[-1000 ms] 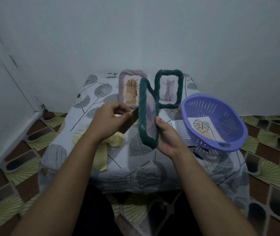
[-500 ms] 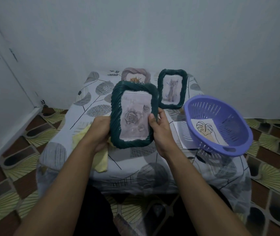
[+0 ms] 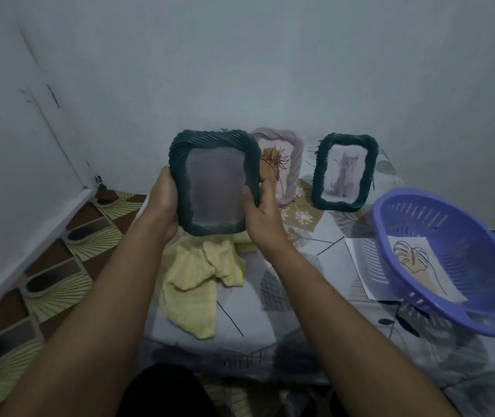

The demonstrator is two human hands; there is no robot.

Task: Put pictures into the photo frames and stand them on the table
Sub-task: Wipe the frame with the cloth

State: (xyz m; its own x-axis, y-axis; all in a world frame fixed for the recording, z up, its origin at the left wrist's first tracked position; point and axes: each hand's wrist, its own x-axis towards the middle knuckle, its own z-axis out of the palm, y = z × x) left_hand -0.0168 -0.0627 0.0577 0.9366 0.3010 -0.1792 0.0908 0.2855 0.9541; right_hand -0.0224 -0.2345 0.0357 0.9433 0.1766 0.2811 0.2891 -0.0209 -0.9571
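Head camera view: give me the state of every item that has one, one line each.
Large green frame, held upright above the table.
Left hand, gripping its left edge.
Right hand, gripping its right edge.
Pink frame, standing, filled.
Cat frame, standing, filled.
Purple basket, tilted, leaf drawing inside.
Yellow cloth, crumpled.

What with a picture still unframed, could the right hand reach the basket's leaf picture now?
Likely not yet: the right hand grips the green frame. Once freed, yes: the leaf picture lies uncovered in the basket.
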